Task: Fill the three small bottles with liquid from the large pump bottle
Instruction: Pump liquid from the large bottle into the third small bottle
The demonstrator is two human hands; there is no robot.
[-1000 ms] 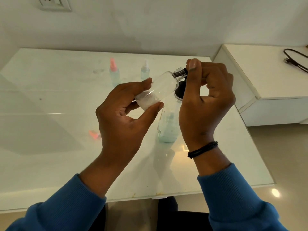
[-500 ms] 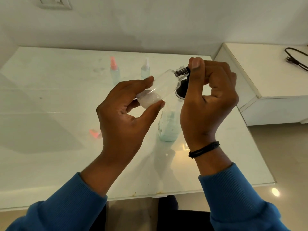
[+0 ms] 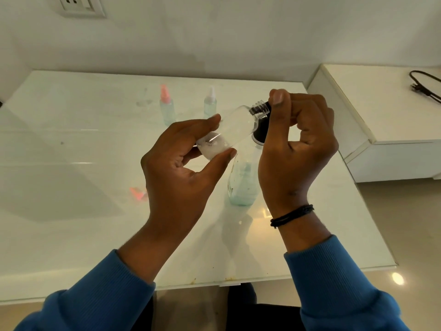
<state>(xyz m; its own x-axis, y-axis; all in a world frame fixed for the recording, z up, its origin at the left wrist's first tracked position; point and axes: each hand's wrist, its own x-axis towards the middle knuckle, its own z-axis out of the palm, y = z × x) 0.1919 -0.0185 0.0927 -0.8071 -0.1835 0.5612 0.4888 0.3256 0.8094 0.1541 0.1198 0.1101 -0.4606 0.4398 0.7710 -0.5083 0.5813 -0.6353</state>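
Holding: in the head view your left hand (image 3: pixel 181 168) pinches the base of a small clear plastic bottle (image 3: pixel 229 131) between thumb and fingertips, at the frame's centre.
Bottle: it is tilted, its uncapped threaded neck pointing to the upper right, with white foamy liquid pooled at its low end.
Right hand: your right hand (image 3: pixel 296 149) is curled, thumb tip beside the bottle's neck; what it grips you cannot tell.
Pump bottle: the large clear pump bottle with a black collar (image 3: pixel 243 185) stands on the white glossy table (image 3: pixel 71 211) just behind your hands, pale green liquid low inside.
Others: a pink-capped small spray bottle (image 3: pixel 166 108) and a white-capped small spray bottle (image 3: pixel 210 103) stand upright at upper centre.
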